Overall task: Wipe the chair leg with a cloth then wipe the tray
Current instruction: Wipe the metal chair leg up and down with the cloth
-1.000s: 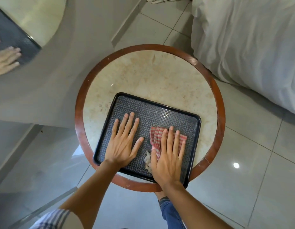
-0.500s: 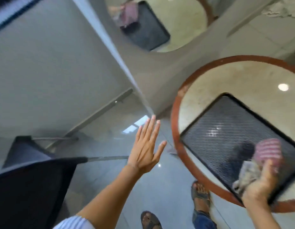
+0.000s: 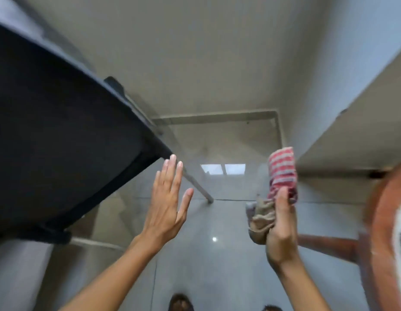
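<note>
Chair (image 3: 60, 140) now fills nine o'clock, its leg (image 3: 196, 186) just past the flat, straight-fingered left hand (image 3: 167, 206); right hand (image 3: 281, 232), at three o'clock, has lifted the gripped cloth (image 3: 281, 170) off the tray, now unseen; glossy grey floor (image 3: 217, 265); table rim (image 3: 379, 221) blurred, cut off.

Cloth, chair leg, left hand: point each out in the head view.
cloth (image 3: 281, 170): head view, on the striped upper part.
chair leg (image 3: 198, 187): head view, mid-shaft.
left hand (image 3: 167, 203): head view, back of the hand.

Striped woven cloth (image 3: 281, 170), soft and crumpled; matt black chair seat (image 3: 60, 140); glossy tiled floor (image 3: 217, 254); reddish wooden table rim (image 3: 383, 221).
</note>
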